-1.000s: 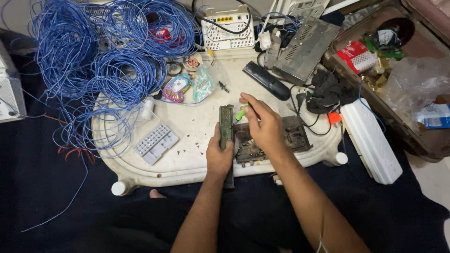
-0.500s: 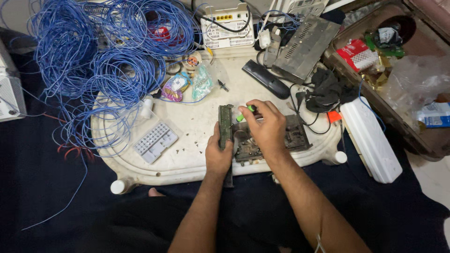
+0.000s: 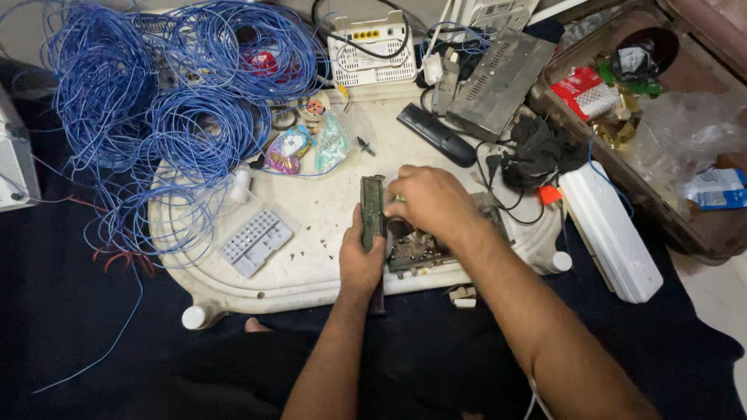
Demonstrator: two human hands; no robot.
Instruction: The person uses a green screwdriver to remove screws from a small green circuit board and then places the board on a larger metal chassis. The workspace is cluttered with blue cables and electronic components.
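Note:
My left hand (image 3: 361, 263) grips a long narrow green circuit board (image 3: 372, 207), held on edge over the white tray table (image 3: 311, 272). My right hand (image 3: 433, 204) is closed around a small green-handled tool, its tip at the top end of that board. Under my right hand lies a dark opened device chassis (image 3: 420, 250), partly hidden by the hand.
Big tangles of blue wire (image 3: 156, 117) fill the left. A grey rubber keypad (image 3: 255, 241), a black remote (image 3: 436, 134), a white router (image 3: 370, 48), a metal box (image 3: 498, 82), black cables (image 3: 537, 152), a white oblong case (image 3: 605, 230) and a cluttered brown box (image 3: 661, 101) surround the table.
My right hand has shifted left, from over the dark chassis to the top end of the green board. My left hand has kept its hold.

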